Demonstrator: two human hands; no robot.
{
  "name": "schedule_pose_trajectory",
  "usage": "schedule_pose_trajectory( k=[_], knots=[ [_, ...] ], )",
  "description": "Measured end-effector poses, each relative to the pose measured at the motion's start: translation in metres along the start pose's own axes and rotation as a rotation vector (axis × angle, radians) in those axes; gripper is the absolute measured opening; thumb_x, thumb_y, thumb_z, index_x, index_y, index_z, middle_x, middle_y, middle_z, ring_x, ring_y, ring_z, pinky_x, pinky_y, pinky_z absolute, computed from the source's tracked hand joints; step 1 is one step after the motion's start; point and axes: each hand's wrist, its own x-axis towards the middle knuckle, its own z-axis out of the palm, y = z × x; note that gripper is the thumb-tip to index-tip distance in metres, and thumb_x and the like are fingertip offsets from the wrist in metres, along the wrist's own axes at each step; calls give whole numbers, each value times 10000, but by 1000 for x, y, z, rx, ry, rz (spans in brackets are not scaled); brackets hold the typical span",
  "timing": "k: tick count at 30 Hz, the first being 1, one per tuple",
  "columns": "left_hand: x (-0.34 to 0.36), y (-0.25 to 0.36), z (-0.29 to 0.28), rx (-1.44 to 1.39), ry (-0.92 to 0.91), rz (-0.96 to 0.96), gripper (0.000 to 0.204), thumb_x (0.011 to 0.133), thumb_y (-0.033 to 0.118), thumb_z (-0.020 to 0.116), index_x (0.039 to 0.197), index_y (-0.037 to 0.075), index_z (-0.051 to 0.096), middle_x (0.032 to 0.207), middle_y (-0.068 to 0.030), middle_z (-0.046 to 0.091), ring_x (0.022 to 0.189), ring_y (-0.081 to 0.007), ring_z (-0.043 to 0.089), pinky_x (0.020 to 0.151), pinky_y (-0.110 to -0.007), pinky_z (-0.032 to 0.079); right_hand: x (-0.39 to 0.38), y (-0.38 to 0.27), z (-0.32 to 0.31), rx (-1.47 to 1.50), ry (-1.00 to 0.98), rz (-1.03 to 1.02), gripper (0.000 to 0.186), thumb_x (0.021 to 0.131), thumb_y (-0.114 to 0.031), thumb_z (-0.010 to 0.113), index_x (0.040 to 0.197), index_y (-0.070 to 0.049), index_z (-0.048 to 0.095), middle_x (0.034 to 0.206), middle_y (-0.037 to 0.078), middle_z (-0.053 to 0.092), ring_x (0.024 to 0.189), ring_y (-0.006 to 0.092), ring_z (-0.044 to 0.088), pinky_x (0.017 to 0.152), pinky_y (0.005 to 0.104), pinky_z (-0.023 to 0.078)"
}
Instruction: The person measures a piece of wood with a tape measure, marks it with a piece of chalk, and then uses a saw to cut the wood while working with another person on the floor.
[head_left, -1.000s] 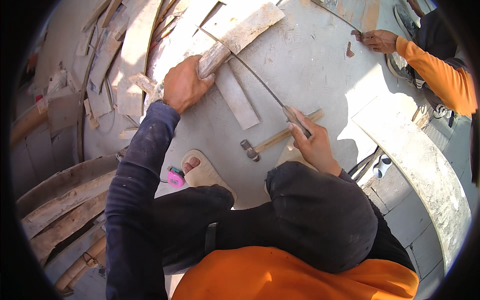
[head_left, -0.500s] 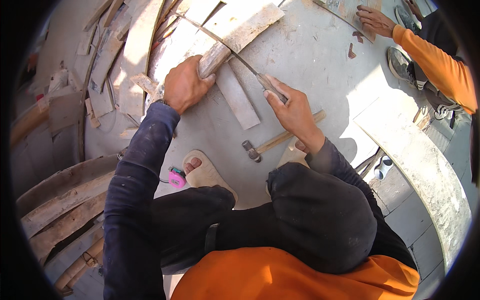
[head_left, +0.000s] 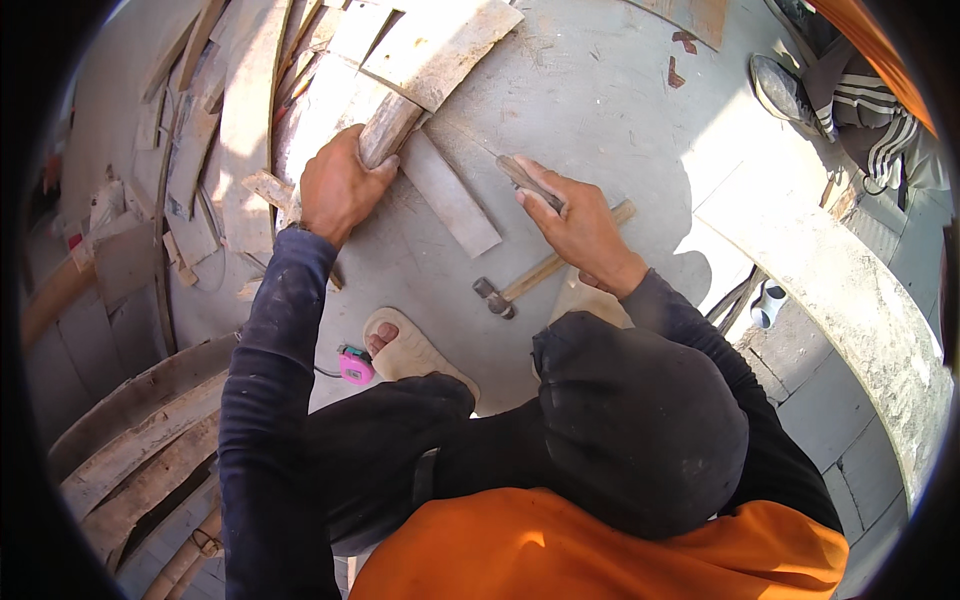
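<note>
My left hand [head_left: 338,188] is closed round a short, thick wooden block [head_left: 390,130], whose far end lies against a wide board [head_left: 440,50]. In my right hand [head_left: 580,225] is the wooden handle of a long-bladed tool [head_left: 530,183]. Only a faint, thin bit of its blade shows, so I cannot tell whether it touches the block. A narrow flat strip of wood [head_left: 450,195] lies between my hands. Below my right hand, a hammer [head_left: 540,275] with a wooden handle rests on the floor.
A pink tape measure [head_left: 354,365] sits beside my left sandal [head_left: 415,352]. Loose boards [head_left: 245,150] are heaped at the left, with curved planks [head_left: 150,440] nearer me. A long curved board [head_left: 830,270] lies at the right. Another person's shoe [head_left: 780,90] is at the upper right.
My view has shifted, so the block and boards sit further left. The long blade crossed the block before and now barely shows. The other person's hand has left view.
</note>
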Motion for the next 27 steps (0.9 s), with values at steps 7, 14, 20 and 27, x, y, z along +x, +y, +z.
schedule_pose_trajectory(
  k=[7, 14, 20, 27],
  knots=[
    [-4, -1, -1, -2, -38, 28, 575, 851, 351, 822, 1285, -8, 706, 1105, -265, 771, 1015, -422, 753, 936, -478, 579, -40, 20, -16, -15, 18, 42, 470, 1039, -235, 675, 1450, -8, 642, 1260, 284, 732, 1155, 434, 723, 989, 390, 564],
    [3, 4, -8, -12, -20, -53, 569, 865, 347, 802, 1285, -25, 706, 1113, -264, 771, 1015, -421, 755, 945, -480, 579, -26, 18, -14, -11, 1, 20, 472, 1043, -234, 687, 1456, -10, 641, 1262, 294, 733, 1152, 403, 741, 972, 400, 572],
    [2, -8, -3, -32, -15, 12, 611, 862, 350, 798, 1305, -57, 688, 1132, -296, 756, 1032, -432, 752, 957, -482, 578, -17, 23, -4, 70, 58, 148, 461, 1044, -208, 691, 1459, -12, 648, 1272, 277, 749, 1141, 292, 759, 965, 361, 561],
    [-3, -13, -9, -52, 25, -7, 569, 848, 337, 801, 1262, -43, 705, 1094, -298, 756, 1021, -443, 746, 935, -492, 578, -46, 15, -30, -8, -6, 101, 463, 1033, -193, 701, 1453, -5, 652, 1219, 259, 776, 1105, 208, 761, 931, 311, 565]
  ],
)
